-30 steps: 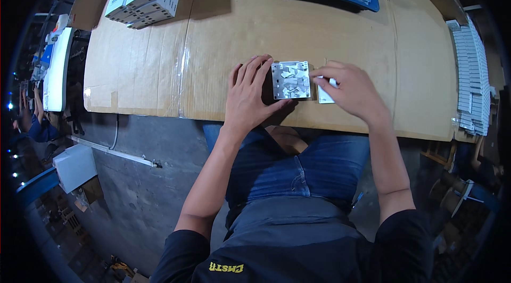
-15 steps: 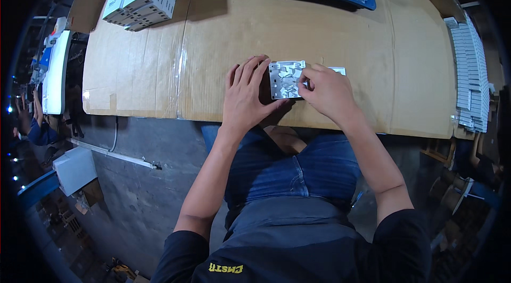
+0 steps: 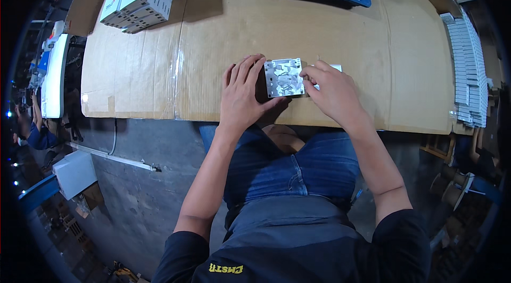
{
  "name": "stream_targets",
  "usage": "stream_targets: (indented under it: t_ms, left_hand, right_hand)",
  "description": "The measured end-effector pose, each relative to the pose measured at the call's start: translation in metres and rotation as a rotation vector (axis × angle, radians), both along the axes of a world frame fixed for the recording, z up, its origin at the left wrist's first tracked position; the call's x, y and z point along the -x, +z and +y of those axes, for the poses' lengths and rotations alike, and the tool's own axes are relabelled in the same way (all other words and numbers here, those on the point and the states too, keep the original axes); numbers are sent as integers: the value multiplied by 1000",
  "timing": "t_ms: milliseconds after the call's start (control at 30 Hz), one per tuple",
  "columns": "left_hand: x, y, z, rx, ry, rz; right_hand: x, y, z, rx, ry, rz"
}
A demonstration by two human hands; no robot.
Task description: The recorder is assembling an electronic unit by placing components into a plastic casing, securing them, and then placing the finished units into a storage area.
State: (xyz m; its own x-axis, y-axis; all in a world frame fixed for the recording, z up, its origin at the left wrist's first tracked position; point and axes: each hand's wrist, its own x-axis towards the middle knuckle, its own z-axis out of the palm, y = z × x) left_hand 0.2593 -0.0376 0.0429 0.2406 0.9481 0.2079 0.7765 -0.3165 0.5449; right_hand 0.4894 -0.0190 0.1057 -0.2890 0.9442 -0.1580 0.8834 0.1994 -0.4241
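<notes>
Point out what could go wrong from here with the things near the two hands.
The square grey-and-white piece might slide or turn if the right hand, fingertips at its right edge, pushes unevenly against the left hand at its left side. The white item, partly hidden by the right hand, could get bumped.

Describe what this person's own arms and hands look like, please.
The left hand and right hand are both ungloved, and no watch or bracelet shows on either wrist. Both forearms are bare. The short sleeves look black and plain, ending around the elbows.
</notes>
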Motion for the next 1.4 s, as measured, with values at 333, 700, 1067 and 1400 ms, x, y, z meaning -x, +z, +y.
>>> stream_targets:
  t_ms: [333,700,1067,1400]
  left_hand:
    - [4,10,15,-20,-1,26]
    - [4,10,3,14,-12,31]
    - [6,15,14,76,-30,28]
    - [8,13,15,191,6,27]
  right_hand:
    - [-1,26,21,55,92,119]
    - [-2,79,165,-406,62,302]
    - [4,78,446,-719,114,-176]
    - [32,56,576,-594,116,-377]
